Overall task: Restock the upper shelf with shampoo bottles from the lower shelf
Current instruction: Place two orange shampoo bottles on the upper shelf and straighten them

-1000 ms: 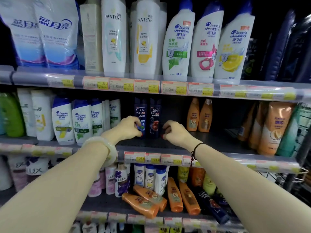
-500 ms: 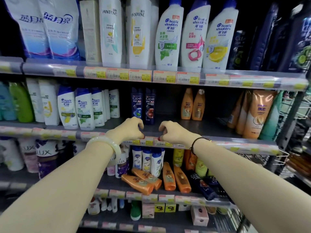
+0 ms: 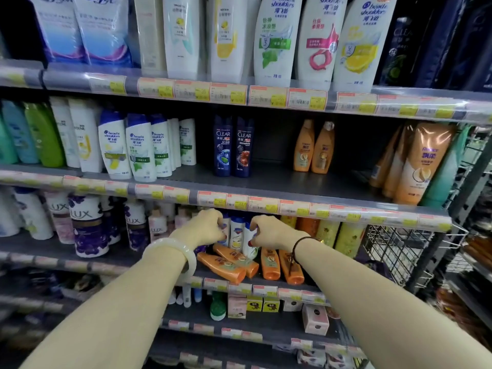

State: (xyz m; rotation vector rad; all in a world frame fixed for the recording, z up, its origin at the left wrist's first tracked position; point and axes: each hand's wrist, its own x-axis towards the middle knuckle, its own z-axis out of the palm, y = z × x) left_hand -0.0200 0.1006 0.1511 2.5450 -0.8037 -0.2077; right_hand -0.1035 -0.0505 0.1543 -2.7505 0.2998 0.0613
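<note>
Both curled hands, left [image 3: 206, 228] and right [image 3: 271, 230], flank the glossy white blue-capped bottles [image 3: 237, 233] standing on the lower shelf [image 3: 53, 251]; whether they grip is unclear. Behind smooth orange bottles [image 3: 226, 265] lying flat.

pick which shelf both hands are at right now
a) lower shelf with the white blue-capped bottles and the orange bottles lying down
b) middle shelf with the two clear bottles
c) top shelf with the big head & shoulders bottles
a: the left hand and right hand are below the price-tag rail, at the white blue-capped bottles, just above the orange bottles lying down.
</note>
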